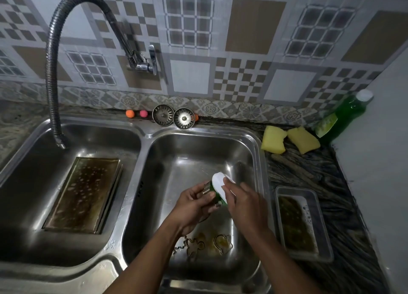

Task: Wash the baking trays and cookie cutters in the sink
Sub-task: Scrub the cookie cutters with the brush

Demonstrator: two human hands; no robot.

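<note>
Over the right sink basin, my left hand grips a small metal cookie cutter. My right hand holds a white-and-green scrub pad against it. Two more cookie cutters lie on the basin floor below my wrists. A greasy rectangular baking tray lies in the left basin. A second dirty tray sits on the counter to the right of the sink.
A flexible tap hose arches over the left basin. Two sink strainers and small coloured balls rest behind the sink. Two yellow sponges and a green detergent bottle stand at the back right.
</note>
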